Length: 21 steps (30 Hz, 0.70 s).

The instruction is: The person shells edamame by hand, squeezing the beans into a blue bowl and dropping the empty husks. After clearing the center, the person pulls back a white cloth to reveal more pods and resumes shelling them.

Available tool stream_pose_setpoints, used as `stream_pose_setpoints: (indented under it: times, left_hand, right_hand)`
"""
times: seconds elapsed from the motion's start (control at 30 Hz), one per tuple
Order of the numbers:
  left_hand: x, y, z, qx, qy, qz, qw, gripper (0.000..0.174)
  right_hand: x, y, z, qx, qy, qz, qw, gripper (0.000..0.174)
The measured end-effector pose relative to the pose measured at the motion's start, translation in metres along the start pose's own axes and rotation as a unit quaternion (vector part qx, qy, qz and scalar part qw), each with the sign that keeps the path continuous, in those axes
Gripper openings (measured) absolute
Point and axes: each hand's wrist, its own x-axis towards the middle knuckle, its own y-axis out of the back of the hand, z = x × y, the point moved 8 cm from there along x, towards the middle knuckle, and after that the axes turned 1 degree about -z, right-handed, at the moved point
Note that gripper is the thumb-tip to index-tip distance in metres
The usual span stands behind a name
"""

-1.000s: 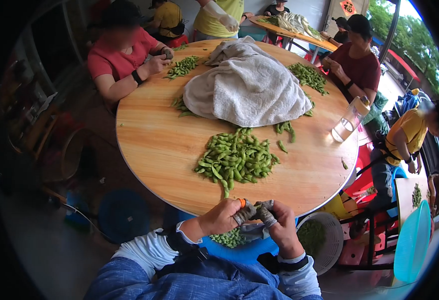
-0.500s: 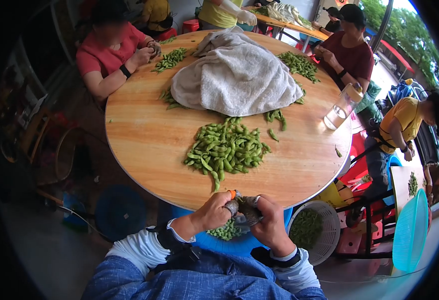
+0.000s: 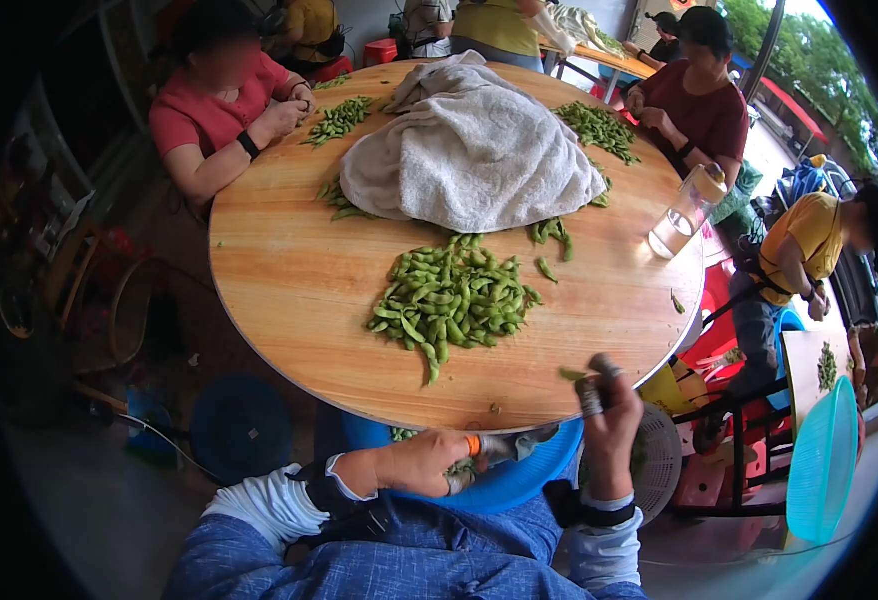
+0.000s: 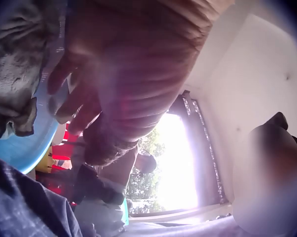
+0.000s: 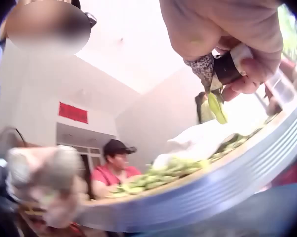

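A pile of green pods [image 3: 454,295] lies near the table's front edge. Above that edge, at the right, my right hand [image 3: 611,425] is raised with tape on its fingers. In the right wrist view, the thumb and fingers of that hand [image 5: 227,39] pinch one green pod [image 5: 217,106]. My left hand [image 3: 414,463] hangs over the blue basin [image 3: 544,465], an orange band on one digit. Its fingers look loosely bent in the left wrist view [image 4: 133,74], holding nothing that I can see. The basin's contents are mostly hidden by this hand.
A pale towel [image 3: 474,150] covers a mound mid-table. A bottle [image 3: 687,212] stands at the table's right. People sit at both far sides with smaller pod piles. A white basket [image 3: 664,465] is below right, beside a yellow container and red stools.
My hands, together above the basin half a second ago, have parted. The right moved up and right with a pod; the left lowered over the basin, its fingers loosened. The person behind the table shifted right.
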Motion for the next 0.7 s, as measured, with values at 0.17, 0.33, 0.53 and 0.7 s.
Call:
stream_pose_setpoints:
  times: [0.17,0.33,0.53,0.7]
  left_hand:
    - [-0.009,-0.007,0.01,0.011,-0.022,-0.077,0.997,0.024]
    - [0.002,0.079,0.017,0.123,-0.02,0.227,0.966,0.014]
    - [0.034,0.114,0.001,0.471,-0.022,0.226,0.853,0.017]
    - [0.044,0.112,0.013,0.555,-0.017,0.189,0.81,0.006]
  right_hand:
    - [-0.003,0.023,0.004,-0.11,0.048,0.056,0.991,0.025]
    - [-0.043,-0.087,-0.029,0.04,0.074,-0.228,0.97,0.021]
    - [-0.022,-0.1,-0.02,-0.098,0.182,-0.236,0.949,0.014]
    - [0.017,-0.007,0.022,-0.074,0.041,-0.008,0.996,0.019]
